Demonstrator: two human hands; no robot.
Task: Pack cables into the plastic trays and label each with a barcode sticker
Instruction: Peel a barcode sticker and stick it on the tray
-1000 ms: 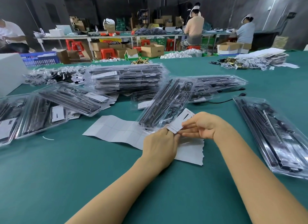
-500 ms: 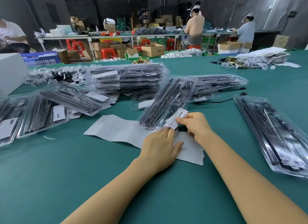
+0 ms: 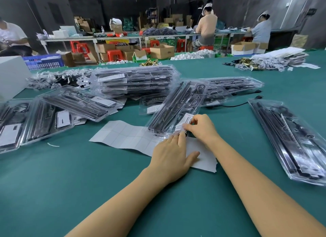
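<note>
Plainly, in the head view, the tray in hand [image 3: 178, 106] lay tilted on the green worktop [image 3: 53, 192], its near end resting over a strip of white backing paper [image 3: 123, 136]. The right hand [image 3: 201, 129] had its fingers curled, pinching a small white barcode sticker [image 3: 185, 121] against the tray's near right corner. The left hand [image 3: 171, 157] lay with fingers nearly straight, their tips at the tray's near edge and the palm over the backing paper, gripping nothing.

The tray looked like thin clear plastic, a closed blister shell with black cables [image 3: 169, 104] inside. I would judge it light, springy rather than rigid, and glossy enough to slide on the cloth, so steadying it at the near rim made sense. The flat rim or the long edges seemed the best places to hold; squeezing the middle would likely buckle the shell. The sticker was limp and would probably crease or trap a fold unless smoothed from one edge across.

A stack of filled trays [image 3: 134, 81] stood behind, more labelled trays [image 3: 77, 102] lay to the left, and another tray [image 3: 289, 139] lay well apart on the right.

As for writing, the sticker carried dark print too small to read, and the labels on the other trays were likewise illegible. No brand could be made out.
</note>
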